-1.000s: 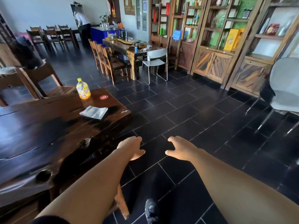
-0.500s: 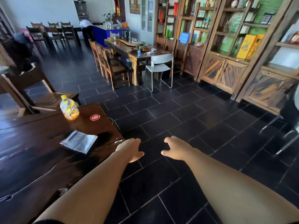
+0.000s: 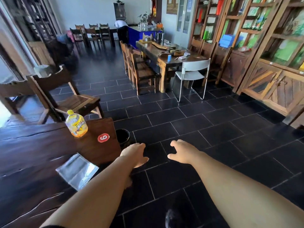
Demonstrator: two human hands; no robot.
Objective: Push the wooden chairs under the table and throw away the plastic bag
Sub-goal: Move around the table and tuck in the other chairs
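The dark wooden table [image 3: 32, 153] fills the lower left. A clear, shiny plastic bag [image 3: 77, 170] lies flat near its right edge. My left hand [image 3: 134, 153] hovers just past the table's corner, fingers loosely apart and holding nothing, a short way right of the bag. My right hand [image 3: 181, 152] hangs over the black floor tiles, open and empty. A wooden chair [image 3: 65, 94] stands pulled out beyond the table's far end, its seat facing right. Another chair back [image 3: 11, 91] shows at the left edge.
On the table stand a yellow drink bottle [image 3: 76, 124] and a red number disc [image 3: 103, 137]. A black bin [image 3: 122, 137] sits on the floor by the table's corner. Farther off are a second table with wooden chairs [image 3: 141, 71], a white chair [image 3: 192, 74] and shelving [image 3: 263, 46].
My view has swung left and forward along the table; the bag and bottle now sit nearer, and the black bin has come into sight. Both hands stay empty, held out ahead.
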